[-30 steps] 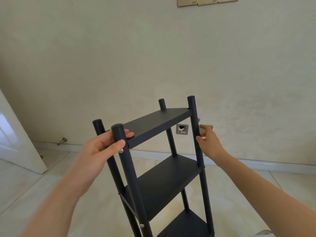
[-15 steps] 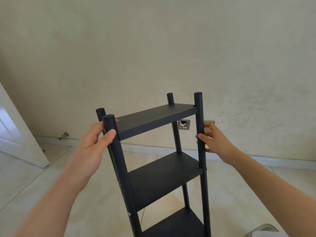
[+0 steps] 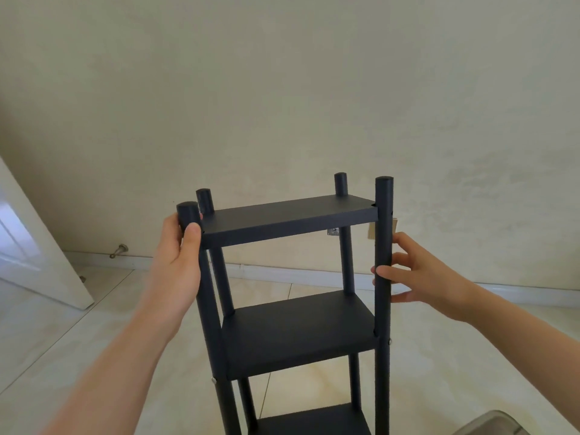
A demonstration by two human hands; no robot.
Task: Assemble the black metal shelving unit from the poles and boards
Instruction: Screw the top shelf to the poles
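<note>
Now — shelving unit (image 3: 298,328): upright over the tiled floor (image 3: 94,340), three tiers in view, foot out of view, near the wall (image 3: 282,89).
Left hand (image 3: 175,262): clamped round the top of the front left pole (image 3: 208,309), thumb in front.
Right hand (image 3: 420,274): holding the front right pole (image 3: 383,240) below the top board (image 3: 292,215) — thumb in front, fingers behind.

Pretty soft, even daylight here, brightest off to the left of the left hand (image 3: 175,262), where the white door (image 3: 28,246) nearly blows out, while the wall (image 3: 439,105) above the right hand (image 3: 420,274) goes dimmer toward the top corners. Everything's sharp with only faint shadows, but the wide lens stretches and bends whatever sits near the bottom edge below both hands.
</note>
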